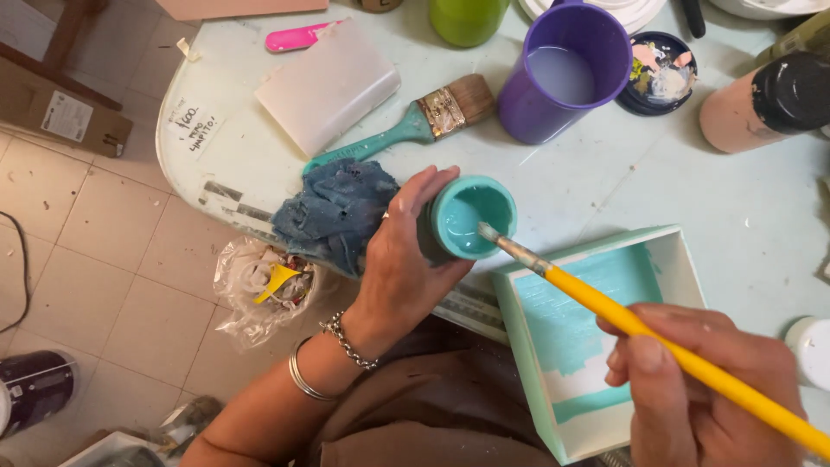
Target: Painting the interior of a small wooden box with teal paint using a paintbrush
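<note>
Currently, my left hand (406, 259) wraps its fingers around the tilted teal paint jar (471, 216) at twelve o'clock of the half-painted box (596, 337), mouth angled toward the yellow brush (657, 342) pinched in my right hand (700, 389) for easy dipping.

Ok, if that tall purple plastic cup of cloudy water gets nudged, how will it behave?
The tall purple plastic cup looks well filled with cloudy water, so it is probably fairly heavy and should slide rather than skitter. Being tall and narrow, it may tip or slosh under a high push. The wide teal-handled brush seems to lie against its base and might shift too.
</note>
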